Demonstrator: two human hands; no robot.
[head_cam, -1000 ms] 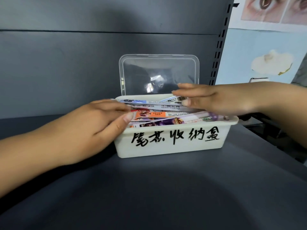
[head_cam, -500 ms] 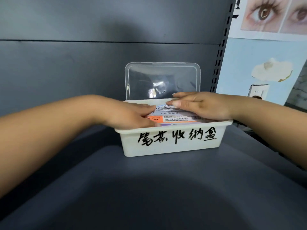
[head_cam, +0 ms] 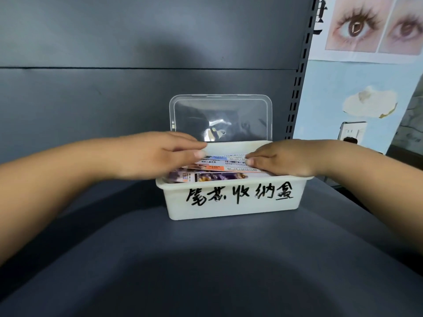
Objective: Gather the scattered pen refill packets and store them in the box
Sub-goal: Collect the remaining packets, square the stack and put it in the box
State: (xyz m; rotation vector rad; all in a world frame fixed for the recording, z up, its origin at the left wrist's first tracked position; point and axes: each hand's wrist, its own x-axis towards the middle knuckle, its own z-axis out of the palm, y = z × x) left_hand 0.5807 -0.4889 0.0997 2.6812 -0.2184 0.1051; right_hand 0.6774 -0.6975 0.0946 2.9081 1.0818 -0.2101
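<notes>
A white plastic box (head_cam: 231, 203) with black handwritten characters on its front stands on the dark shelf. Its clear lid (head_cam: 220, 117) is up against the back panel. Several pen refill packets (head_cam: 225, 169) lie stacked inside, with orange, purple and barcode prints showing. My left hand (head_cam: 160, 154) rests over the box's left end, fingers stretched flat on the packets. My right hand (head_cam: 278, 160) lies over the right end, its fingertips pressing down on the top packets.
The dark grey shelf surface (head_cam: 206, 259) spreads in front of the box. A grey back panel (head_cam: 114, 88) rises behind it. At the right stand a slotted upright (head_cam: 297, 88) and a wall with posters (head_cam: 370, 26) and a socket (head_cam: 353, 131).
Both hands have settled lower onto the packets, which now sit flatter inside the box. My left hand slid further over the box's left end.
</notes>
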